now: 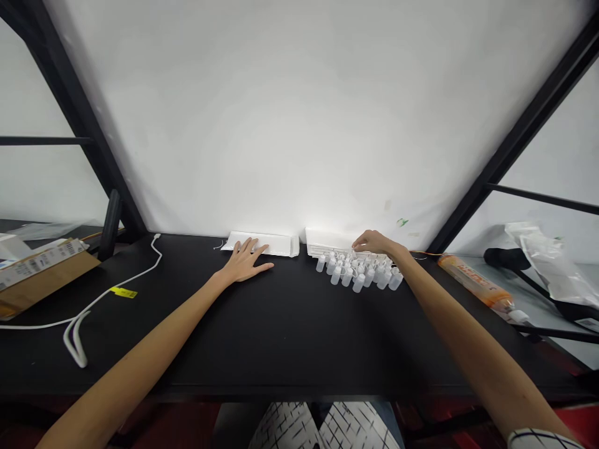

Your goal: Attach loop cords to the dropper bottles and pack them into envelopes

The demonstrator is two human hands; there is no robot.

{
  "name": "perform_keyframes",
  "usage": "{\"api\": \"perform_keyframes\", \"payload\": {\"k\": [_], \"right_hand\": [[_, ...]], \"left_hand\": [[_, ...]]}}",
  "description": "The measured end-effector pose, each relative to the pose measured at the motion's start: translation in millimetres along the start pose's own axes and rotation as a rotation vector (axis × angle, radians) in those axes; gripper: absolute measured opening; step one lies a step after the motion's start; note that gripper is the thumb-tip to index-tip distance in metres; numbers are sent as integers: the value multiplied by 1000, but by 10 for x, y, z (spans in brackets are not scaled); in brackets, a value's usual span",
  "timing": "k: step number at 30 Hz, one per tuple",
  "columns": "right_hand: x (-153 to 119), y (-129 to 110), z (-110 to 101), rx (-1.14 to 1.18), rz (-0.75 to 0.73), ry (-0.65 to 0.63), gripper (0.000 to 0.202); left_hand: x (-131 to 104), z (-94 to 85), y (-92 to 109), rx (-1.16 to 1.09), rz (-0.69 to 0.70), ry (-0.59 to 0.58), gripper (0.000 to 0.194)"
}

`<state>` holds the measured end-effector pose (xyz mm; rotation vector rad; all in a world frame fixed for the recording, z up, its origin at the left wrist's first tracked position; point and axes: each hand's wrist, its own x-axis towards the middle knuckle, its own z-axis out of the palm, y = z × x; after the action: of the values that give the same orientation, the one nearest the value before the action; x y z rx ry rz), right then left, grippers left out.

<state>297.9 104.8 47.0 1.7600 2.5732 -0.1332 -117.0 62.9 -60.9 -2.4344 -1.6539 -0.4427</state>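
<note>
My left hand (244, 260) lies spread, its fingertips over the front edge of a flat white packet (279, 244) by the wall. At the right, my right hand (373, 242) reaches over a cluster of small translucent bottles (359, 283) with white caps. Its fingers are pinched together at the back of the cluster; what they hold, if anything, is too small to make out. Directly behind the bottles sits a white box or stack of white pieces (322, 239), partly covered by the bottles and the hand.
A white cable (100, 298) with a yellow tag (124, 292) runs across the black table (281, 337) on the left, near a cardboard box (47, 280). An orange-labelled bottle (475, 284) and black utensils (510, 259) lie at the right. Black frame posts stand at both sides.
</note>
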Motion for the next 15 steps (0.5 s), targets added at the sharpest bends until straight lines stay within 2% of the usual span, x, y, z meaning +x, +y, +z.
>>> {"api": "perform_keyframes", "payload": {"k": [9, 15], "right_hand": [[-29, -131, 93, -227, -21, 128, 25], [-99, -211, -52, -356, 103, 389, 32]], "left_hand": [[-1, -23, 4, -26, 6, -22, 75], [-14, -7, 4, -20, 10, 6, 73]]}}
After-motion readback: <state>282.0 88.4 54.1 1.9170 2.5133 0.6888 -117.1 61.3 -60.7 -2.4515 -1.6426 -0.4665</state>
